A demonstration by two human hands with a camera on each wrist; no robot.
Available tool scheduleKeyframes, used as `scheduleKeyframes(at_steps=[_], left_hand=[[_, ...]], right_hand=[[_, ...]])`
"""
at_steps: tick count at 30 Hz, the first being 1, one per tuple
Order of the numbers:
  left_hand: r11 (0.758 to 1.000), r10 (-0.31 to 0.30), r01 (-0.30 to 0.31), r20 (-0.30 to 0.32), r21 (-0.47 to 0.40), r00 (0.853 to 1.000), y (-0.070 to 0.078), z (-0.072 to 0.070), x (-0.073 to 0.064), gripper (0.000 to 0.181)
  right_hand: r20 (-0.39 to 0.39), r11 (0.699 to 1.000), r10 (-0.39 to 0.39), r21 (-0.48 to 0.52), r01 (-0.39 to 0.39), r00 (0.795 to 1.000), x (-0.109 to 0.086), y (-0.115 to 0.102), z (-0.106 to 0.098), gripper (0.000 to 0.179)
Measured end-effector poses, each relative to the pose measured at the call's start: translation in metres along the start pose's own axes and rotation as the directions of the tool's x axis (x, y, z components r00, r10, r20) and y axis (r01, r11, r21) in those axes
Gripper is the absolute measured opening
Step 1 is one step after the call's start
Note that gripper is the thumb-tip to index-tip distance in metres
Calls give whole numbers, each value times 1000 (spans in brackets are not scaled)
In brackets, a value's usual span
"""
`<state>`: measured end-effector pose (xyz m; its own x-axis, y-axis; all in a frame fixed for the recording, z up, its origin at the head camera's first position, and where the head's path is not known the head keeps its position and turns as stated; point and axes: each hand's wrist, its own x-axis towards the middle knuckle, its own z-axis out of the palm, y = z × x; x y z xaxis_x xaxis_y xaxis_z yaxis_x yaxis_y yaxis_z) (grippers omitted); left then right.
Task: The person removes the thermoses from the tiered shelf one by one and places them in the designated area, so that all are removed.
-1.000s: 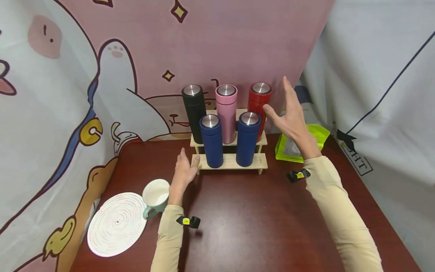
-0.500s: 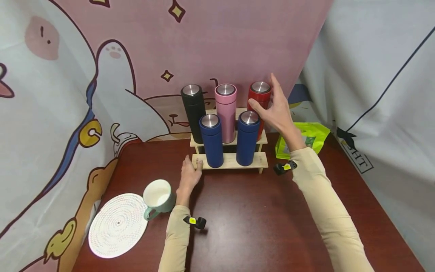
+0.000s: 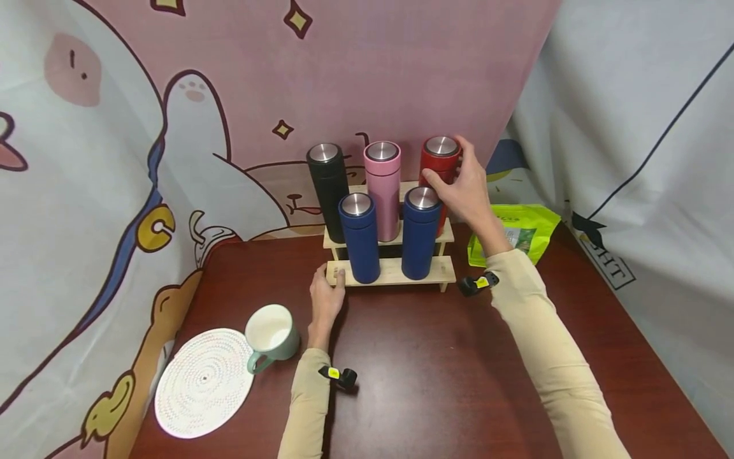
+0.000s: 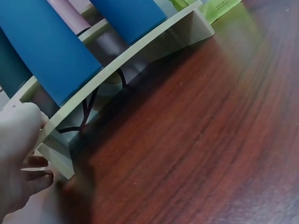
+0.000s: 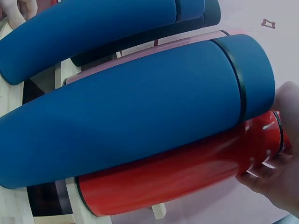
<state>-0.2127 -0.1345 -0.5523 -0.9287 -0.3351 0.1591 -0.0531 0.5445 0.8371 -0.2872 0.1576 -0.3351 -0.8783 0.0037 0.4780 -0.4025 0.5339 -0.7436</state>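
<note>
My right hand (image 3: 467, 188) curls round the upper part of a red thermos (image 3: 440, 162), thumb in front and fingers on its right side. That thermos stands at the right of the upper step of a wooden tiered rack (image 3: 390, 274). My left hand (image 3: 327, 296) grips the left end of the lower step; in the left wrist view the thumb (image 4: 25, 116) lies over the board and the fingers curl below. Beside the red one stand a pink thermos (image 3: 383, 191) and a black thermos (image 3: 328, 191). Two blue thermoses, left (image 3: 360, 245) and right (image 3: 420, 242), stand upright in front.
A mint-green mug (image 3: 281, 344) with a white inside stands at the left, close to a round white woven mat (image 3: 201, 395). Behind my right wrist is a bright green bag (image 3: 527, 233). A printed cloth (image 3: 355, 70) hangs close behind the rack.
My right hand has moved left onto the red thermos and closed round it. My left hand has come right to the rack's left end and taken hold of it.
</note>
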Motion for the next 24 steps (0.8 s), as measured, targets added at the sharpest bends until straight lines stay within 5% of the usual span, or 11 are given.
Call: scheduleKeyframes(at_steps=[12,24], left_hand=[[979,-45,23,-106,-202,993,-9,9,-9,50],[913,-99,37,-132,-407,986,-15,20,-9,43]], right_hand=[[-101,999,-31,14,33,994,-7,2,-11,73],[-207,1000,-27,2,28,978,-21,11,-35,68]])
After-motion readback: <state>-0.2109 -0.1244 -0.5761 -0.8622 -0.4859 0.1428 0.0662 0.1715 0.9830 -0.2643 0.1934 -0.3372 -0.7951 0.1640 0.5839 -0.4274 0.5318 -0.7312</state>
